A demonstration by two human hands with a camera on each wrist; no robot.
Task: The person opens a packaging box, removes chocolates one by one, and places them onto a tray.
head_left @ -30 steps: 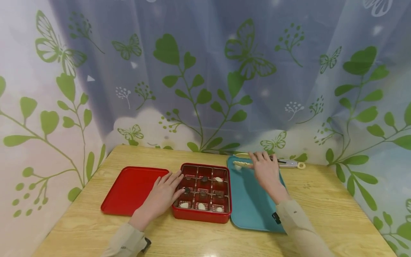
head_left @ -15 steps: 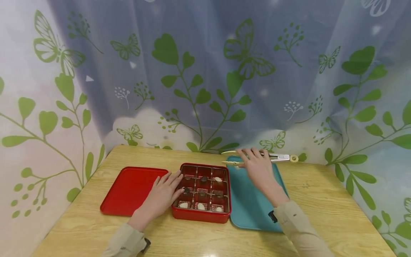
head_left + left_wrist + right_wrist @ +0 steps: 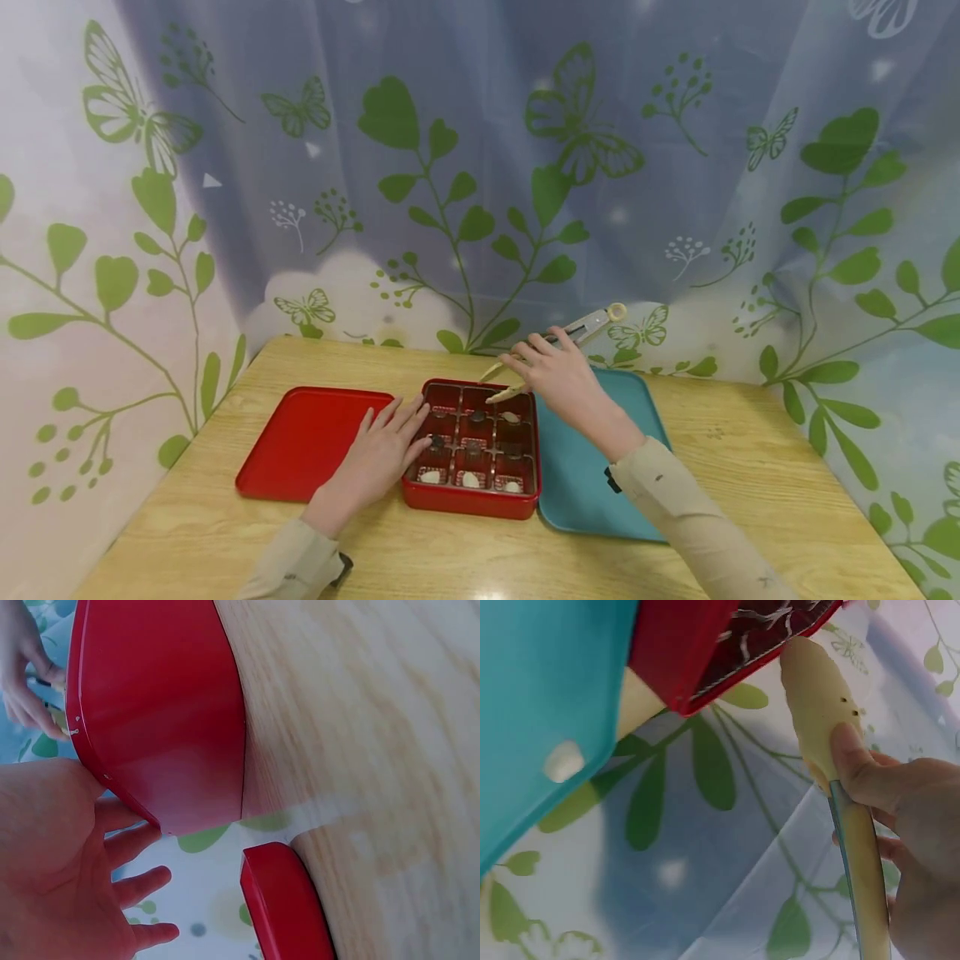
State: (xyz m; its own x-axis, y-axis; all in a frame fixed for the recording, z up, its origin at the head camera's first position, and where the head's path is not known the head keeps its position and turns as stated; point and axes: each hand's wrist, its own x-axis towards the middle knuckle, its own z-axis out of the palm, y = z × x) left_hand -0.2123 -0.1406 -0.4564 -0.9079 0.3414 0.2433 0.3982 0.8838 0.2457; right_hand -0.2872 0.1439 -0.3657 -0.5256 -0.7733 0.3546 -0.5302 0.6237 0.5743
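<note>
In the head view a red box (image 3: 472,502) with a clear divided insert stands mid-table. Its compartments hold dark chocolates (image 3: 477,416) and pale ones (image 3: 470,480). My left hand (image 3: 381,450) lies along the left rim with its fingers extended; the left wrist view shows them spread beside the box wall (image 3: 161,712). My right hand (image 3: 566,382) grips a pair of tongs (image 3: 592,325), silver with pale yellow tips. The parted tips reach over the back of the box, nothing visible between them. In the right wrist view my thumb presses one yellow arm of the tongs (image 3: 817,697).
A flat red lid (image 3: 315,442) lies left of the box. On the right, against the box, is a teal tray (image 3: 600,492); a small white piece (image 3: 564,761) sits near its corner. A patterned curtain (image 3: 450,250) hangs behind the wooden table (image 3: 420,558).
My right hand has carried the tongs leftward from above the tray to the back of the box, and their ring end now tilts up. My left hand has stayed on the rim.
</note>
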